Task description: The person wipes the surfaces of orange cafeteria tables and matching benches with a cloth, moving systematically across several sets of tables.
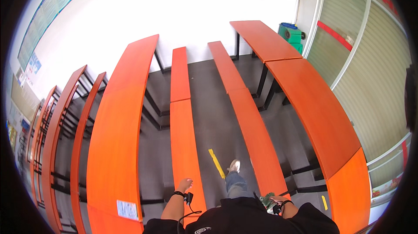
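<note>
My left hand (185,185) hangs above an orange bench (183,133), its fingers loosely curled with nothing seen in them. A black band with a small device and a cable is around that wrist. Low at my right side, my right hand (278,198) grips a bunched green cloth-like thing (267,198); its exact kind is hard to tell. Another banded device sits at the right wrist, partly over a pale piece whose nature is unclear. Below that hand runs a second orange bench (258,149).
A long orange table (114,119) bearing a printed sheet (127,209) stands left; another table (313,103) stands right. Yellow tape (216,163) marks the grey floor between the benches. A green wheeled object (290,35) stands by the glass doors (343,31). More tables stand far left.
</note>
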Tool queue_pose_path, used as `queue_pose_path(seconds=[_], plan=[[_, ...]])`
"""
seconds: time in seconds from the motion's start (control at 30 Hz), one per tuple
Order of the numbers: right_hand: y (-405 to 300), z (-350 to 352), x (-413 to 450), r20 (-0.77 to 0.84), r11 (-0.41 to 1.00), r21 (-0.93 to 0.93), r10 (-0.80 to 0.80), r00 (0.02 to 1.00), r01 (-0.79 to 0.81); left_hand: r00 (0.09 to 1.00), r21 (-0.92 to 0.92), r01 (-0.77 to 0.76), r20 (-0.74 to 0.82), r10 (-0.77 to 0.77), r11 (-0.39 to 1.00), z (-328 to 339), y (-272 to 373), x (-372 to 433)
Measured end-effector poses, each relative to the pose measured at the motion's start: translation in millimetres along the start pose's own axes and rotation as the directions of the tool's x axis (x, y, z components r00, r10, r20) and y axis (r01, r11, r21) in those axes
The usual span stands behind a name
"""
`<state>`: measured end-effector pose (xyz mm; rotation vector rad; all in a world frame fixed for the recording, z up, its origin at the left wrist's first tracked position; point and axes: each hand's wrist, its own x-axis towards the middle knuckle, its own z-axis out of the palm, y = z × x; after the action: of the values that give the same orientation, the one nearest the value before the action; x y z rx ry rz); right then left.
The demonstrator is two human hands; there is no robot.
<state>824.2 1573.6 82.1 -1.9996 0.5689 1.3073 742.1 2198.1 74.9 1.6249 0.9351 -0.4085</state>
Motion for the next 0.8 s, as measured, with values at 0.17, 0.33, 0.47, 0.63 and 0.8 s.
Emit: queue_pose_path(seconds=[0.17,0.33,0.47,0.63,0.8], plan=[[-89,-16,63,0.024,0.997,0.064,0.030,0.999,-0.032,0.995,0.095,-0.075,0.079,0.067,0.993,-12,82,73],[-179,-51,155,0.032,0.984,0.175,0.034,0.999,-0.039,0.971,0.148,0.206,0.090,-0.220,0.967,-37,137,89],[-300,-75,206,-0.003,0.999,0.008,-0.051,0.999,0.051,0.959,0.124,0.260,0.084,-0.272,0.957,-64,145,108],[-469,-91,229,-0.163,0.919,-0.354,-0.243,0.956,0.173,0.934,-0.071,0.354,0.077,-0.348,0.933,-83,136,149],[-593,-95,258,-0.040,0.914,-0.175,-0.377,0.925,0.365,0.873,0.171,0.413,0.206,-0.442,0.895,-98,148,239]])
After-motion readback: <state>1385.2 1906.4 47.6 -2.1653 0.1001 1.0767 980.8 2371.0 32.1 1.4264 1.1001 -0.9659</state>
